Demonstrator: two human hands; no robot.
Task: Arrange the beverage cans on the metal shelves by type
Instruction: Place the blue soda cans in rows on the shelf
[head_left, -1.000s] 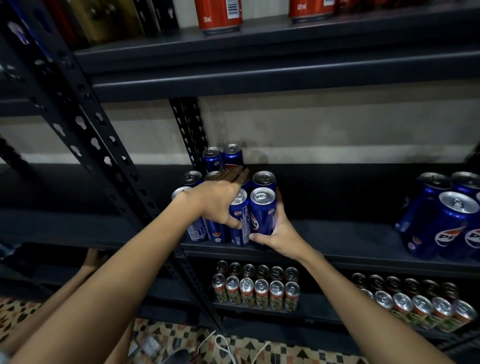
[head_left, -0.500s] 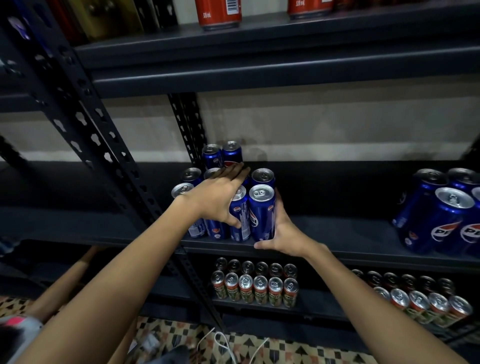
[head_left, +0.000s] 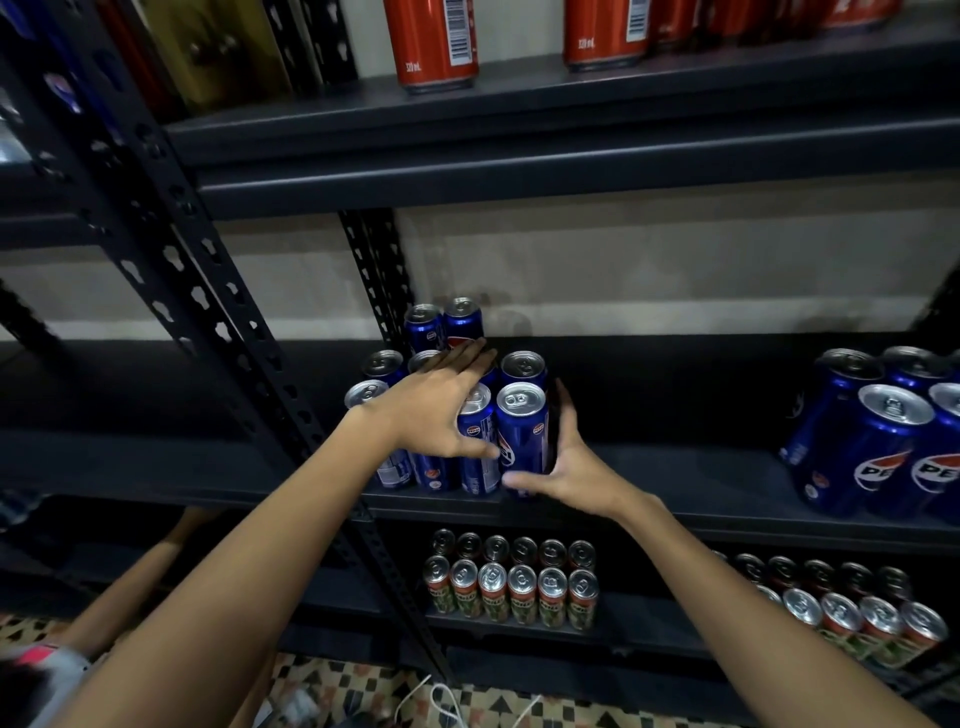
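Where two hands (head_left: 498, 447) meet: nine blue cans (head_left: 522, 441).

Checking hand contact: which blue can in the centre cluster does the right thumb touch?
The front-right can, nearest the shelf edge; the right hand cups it.

Can cluster (head_left: 457, 415) left on middle shelf (head_left: 675, 488); second cluster (head_left: 883, 436) right; 2 rows (head_left: 511, 582) below.

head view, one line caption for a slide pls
Both hands bracket a cluster of blue cans on the middle shelf.
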